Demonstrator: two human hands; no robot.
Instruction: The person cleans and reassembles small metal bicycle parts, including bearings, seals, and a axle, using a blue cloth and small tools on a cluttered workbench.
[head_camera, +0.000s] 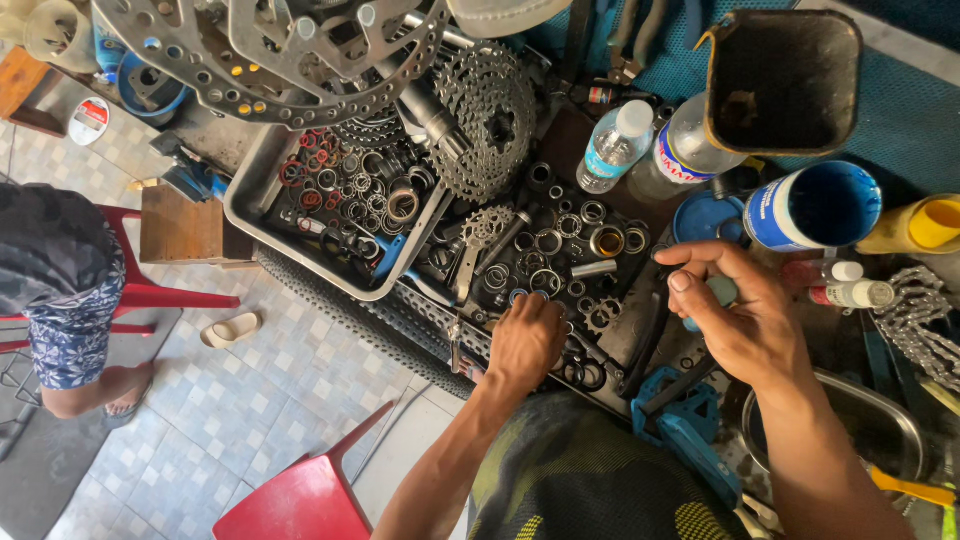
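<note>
The left hand (524, 340) is reaching palm-down into a dark tray (640, 330) of small metal rings (548, 242), washers and bearings. Its fingers are curling down onto the rings at the tray's near edge, touching them; whether this grip is clamped on one of them I cannot tell, since the back of the hand is hiding the fingertips.

The right hand (742, 318) is hovering above the right end of that tray, fingers bent and drawn loosely together, thumb pointing left. A small pale round piece (722, 290) is showing just behind the fingers; whether the grip is pinching it or merely passing over it cannot be told.

A small sprocket (484, 226) is lying at the tray's left end, beside a short metal tube (594, 268). Left of the dark tray, a grey metal tray (262, 188) is holding more rings, some of them red. A large cassette (484, 120) of cogs is resting at the far side between the two trays, and big drilled discs (250, 60) are hanging over the far left corner of the surface.

At the far right, two clear bottles (616, 146) are lying beside a blue tin (812, 208), a yellow cup (922, 226) and a dark square funnel (784, 80). A chain (920, 320) is draping along the right edge. A blue pedal (686, 418) and a steel bowl (900, 425) are sitting at the near right.

A tyre (350, 310) is running under the trays' near left edge. On the tiled floor (240, 410) a red chair (300, 495) is standing, and another person (60, 290) is sitting at the left.
</note>
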